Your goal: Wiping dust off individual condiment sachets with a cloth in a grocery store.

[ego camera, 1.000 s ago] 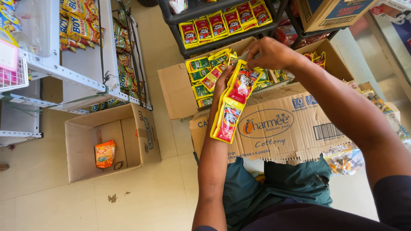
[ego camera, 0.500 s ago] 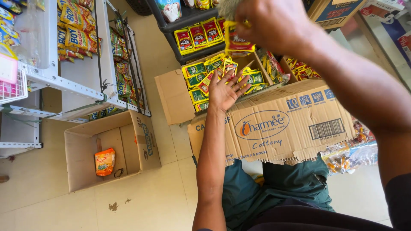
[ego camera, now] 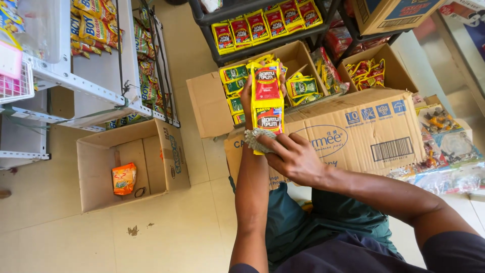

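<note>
Far left: white wire shelving (ego camera: 96, 86) hung with yellow snack packets, cut off by the top and left edges. Below it, on the tiled floor (ego camera: 172, 237), an open cardboard carton (ego camera: 166, 156) holding one orange snack packet (ego camera: 124, 178) and a small dark ring, too small to identify.

Centre: left hand (ego camera: 248, 96) raised palm-up behind a strip of yellow-and-red sachets (ego camera: 267, 98), mostly hidden by it; only fingertips showing at the strip's edges, cupped loosely under it, how tightly closed not visible. Strip upright along the left palm and wrist, in front of an open carton of green and yellow sachets (ego camera: 298, 55). Just below, right hand (ego camera: 293, 159) with fingers clenched on the strip's lower end and on a grey crumpled wad (ego camera: 255, 139), its material hard to make out.

Above: dark rack (ego camera: 212, 38) with a row of red-and-yellow packets, top cut off.

Right: large printed cardboard box (ego camera: 374, 136) on the lap, hiding most of the green trousers (ego camera: 328, 222). Behind it another open carton of red and yellow packets (ego camera: 371, 71). Far right, clear-wrapped goods (ego camera: 449, 146), partly out of frame, contents unclear.
</note>
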